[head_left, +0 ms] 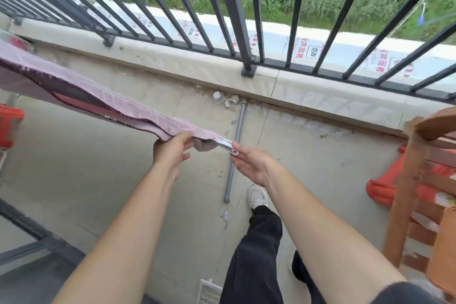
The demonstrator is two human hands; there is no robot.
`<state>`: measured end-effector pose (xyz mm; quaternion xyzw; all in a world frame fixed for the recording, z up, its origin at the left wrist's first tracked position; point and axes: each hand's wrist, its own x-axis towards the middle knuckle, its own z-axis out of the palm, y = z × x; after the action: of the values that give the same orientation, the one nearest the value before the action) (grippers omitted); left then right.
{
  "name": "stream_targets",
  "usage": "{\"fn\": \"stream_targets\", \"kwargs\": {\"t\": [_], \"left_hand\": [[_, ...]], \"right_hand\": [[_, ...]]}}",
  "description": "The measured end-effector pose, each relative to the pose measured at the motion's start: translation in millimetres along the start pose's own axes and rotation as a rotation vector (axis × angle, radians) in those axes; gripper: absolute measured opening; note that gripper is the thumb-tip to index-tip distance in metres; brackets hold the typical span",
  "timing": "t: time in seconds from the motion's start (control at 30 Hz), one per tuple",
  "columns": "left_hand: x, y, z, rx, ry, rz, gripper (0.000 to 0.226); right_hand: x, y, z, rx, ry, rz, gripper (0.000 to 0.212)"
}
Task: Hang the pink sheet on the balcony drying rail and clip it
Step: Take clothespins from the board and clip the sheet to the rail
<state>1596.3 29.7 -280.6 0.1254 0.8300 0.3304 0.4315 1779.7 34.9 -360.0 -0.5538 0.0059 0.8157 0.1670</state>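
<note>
The pink sheet (128,108) lies draped over the drying rail, running from the far left edge to the middle of the view. It shows a pale grid pattern and a dark underside. My left hand (172,150) grips the sheet's right end, fingers over the top and thumb underneath. Just past the cloth, the rail's bare silver end (223,142) sticks out, with a small sticker on it. My right hand (251,163) reaches in from the right and pinches that silver tip between thumb and fingertips. No clip is visible.
A black balcony railing (237,20) stands on a concrete ledge (172,64) ahead. A grey pipe (234,150) lies on the floor below my hands, beside my shoe (257,196). A wooden frame (409,180) with orange cloth (385,185) stands right; a red container (9,123) sits left.
</note>
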Motion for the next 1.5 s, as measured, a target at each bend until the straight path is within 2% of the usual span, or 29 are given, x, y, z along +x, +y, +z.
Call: {"fn": "stream_targets", "kwargs": {"t": [0.13,0.4,0.47,0.5,0.57,0.63,0.83,0.93,1.03,1.23,1.33,1.5], "left_hand": [[1.6,2.3,-0.4,0.048,-0.014,-0.001,0.030],[9.2,0.3,-4.9,0.124,-0.006,0.022,0.037],[10.9,0.0,-6.7,0.141,-0.018,0.027,0.039],[10.8,0.1,-7.7,0.147,-0.023,0.029,0.040],[11.2,0.0,-8.8,0.165,-0.026,0.042,0.041],[12.0,-0.5,-8.9,0.164,-0.025,0.050,0.040],[12.4,-1.1,-8.0,0.148,-0.008,0.048,0.035],[9.5,1.6,-7.7,0.163,0.001,0.063,0.036],[6.5,3.3,-8.3,0.153,-0.021,0.067,0.038],[7.0,4.7,-3.8,0.099,-0.019,0.022,0.025],[7.3,6.7,0.2,0.073,-0.014,-0.008,0.024],[6.9,7.1,2.8,0.076,-0.014,-0.018,0.023]], "right_hand": [[1.4,10.6,11.5,0.089,-0.050,0.090,0.017],[-2.5,12.7,33.9,0.191,-0.001,0.089,0.011],[-1.1,14.0,39.2,0.205,0.035,-0.003,0.007],[-0.5,14.6,40.3,0.154,0.082,-0.095,0.012],[-0.8,14.5,37.7,-0.108,0.182,-0.306,0.033],[-4.2,12.5,35.6,-0.343,0.216,-0.485,0.042],[-8.8,9.7,48.3,-0.561,0.123,-0.681,0.047],[-7.6,10.1,52.2,-0.847,0.133,-0.854,0.045],[-2.3,13.2,48.9,-1.130,0.173,-0.932,0.042],[-0.8,23.1,36.1,-1.052,0.238,-1.078,0.011],[1.9,27.3,35.3,-0.983,0.322,-1.179,0.023],[5.3,22.5,38.4,-0.968,0.309,-1.282,0.031]]}}
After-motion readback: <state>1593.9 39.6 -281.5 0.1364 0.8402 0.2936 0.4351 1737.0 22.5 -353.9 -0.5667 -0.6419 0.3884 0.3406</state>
